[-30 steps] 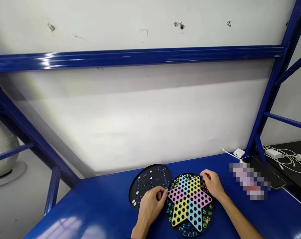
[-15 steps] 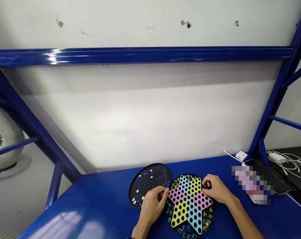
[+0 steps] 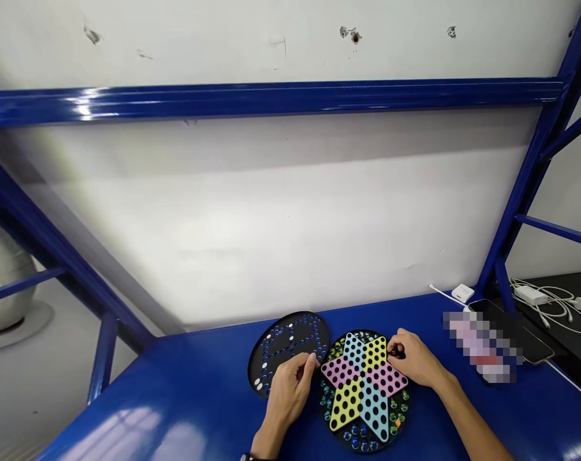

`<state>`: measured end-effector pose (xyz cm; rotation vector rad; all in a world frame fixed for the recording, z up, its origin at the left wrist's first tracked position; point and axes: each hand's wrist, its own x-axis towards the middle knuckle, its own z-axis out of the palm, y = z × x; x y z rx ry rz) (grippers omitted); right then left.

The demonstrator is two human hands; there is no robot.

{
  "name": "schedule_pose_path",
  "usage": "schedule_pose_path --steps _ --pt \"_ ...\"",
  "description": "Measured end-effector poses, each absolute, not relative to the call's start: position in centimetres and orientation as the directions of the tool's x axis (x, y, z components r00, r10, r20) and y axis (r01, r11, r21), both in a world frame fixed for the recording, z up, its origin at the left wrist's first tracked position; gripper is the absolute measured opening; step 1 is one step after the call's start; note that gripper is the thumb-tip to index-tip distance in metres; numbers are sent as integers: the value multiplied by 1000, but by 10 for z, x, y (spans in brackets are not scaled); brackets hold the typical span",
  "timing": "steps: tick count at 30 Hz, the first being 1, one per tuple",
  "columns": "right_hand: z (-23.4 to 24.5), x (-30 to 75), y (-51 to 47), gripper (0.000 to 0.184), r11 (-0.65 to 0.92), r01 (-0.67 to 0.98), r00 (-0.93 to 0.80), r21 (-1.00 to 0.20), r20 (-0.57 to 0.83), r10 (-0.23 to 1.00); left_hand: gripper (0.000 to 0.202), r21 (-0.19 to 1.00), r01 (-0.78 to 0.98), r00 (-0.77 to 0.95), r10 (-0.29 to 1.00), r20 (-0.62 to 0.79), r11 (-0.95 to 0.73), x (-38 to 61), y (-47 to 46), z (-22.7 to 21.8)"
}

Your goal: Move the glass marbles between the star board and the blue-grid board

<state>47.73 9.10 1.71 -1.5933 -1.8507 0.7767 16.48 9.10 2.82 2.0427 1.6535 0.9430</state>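
A round Chinese checkers board [image 3: 362, 374] lies on the blue tabletop, with a star in pink, yellow and light blue full of dark holes. Glass marbles [image 3: 360, 440] sit in the pockets around the star. My left hand [image 3: 290, 384] is closed, thumb against the bent fingers, just beside the star's left pink point. At the upper right rim is my right hand [image 3: 412, 358], fingers curled in a pinch by the yellow and pink points. Whatever either pinch holds is hidden. Behind my left hand lies a black round board [image 3: 280, 342] with blue-rimmed holes and white dots, partly covered.
A phone [image 3: 511, 333] and a pixelated item [image 3: 482, 349] lie to the right, near a white charger [image 3: 462, 293] and its cable. White cables [image 3: 554, 301] lie on a dark surface beyond the blue frame [image 3: 521, 218]. The wall [image 3: 290, 211] bounds the back.
My left hand has shifted slightly left, away from the star's pink point. My right hand stays at the upper right rim. The whole view has moved a little.
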Motion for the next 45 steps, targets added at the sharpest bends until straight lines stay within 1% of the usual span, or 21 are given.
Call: schedule_pose_path --steps 5,10,13,16,19,24,27,30,33,36,39,45 --pt "14 479 94 3 122 664 -116 -737 59 991 62 654 714 93 959 268 -252 163 91 29" --pt "13 480 94 7 114 679 -111 -725 51 992 61 657 715 94 964 248 -239 164 91 31" --pt "13 478 95 10 93 704 -109 -704 22 994 61 663 706 97 961 258 -249 164 91 32" --pt "14 478 97 8 76 719 -107 -690 -2 994 62 671 699 94 962 257 -248 164 92 32" --pt "14 482 101 5 95 696 -145 -712 -10 989 64 678 694 87 963 255 -243 164 91 32" --pt "12 490 107 8 124 627 -200 -769 -5 980 64 681 690 82 962 260 -243 163 91 32" --pt "12 492 108 10 132 626 -222 -769 -13 975 63 686 685 83 962 258 -243 162 91 32" --pt "13 492 107 9 149 644 -241 -750 -14 970 63 686 686 79 962 262 -243 162 91 32" --pt "11 492 106 10 179 649 -252 -739 13 968 62 684 686 82 960 266 -248 162 91 33" --pt "9 491 106 9 194 648 -244 -737 41 969 63 689 682 86 962 257 -245 162 91 34" --pt "10 489 106 7 191 684 -223 -704 48 974 65 690 682 85 963 254 -242 162 90 35" --pt "23 486 104 7 148 795 -227 -588 -62 972 67 688 683 78 961 267 -247 161 92 31"
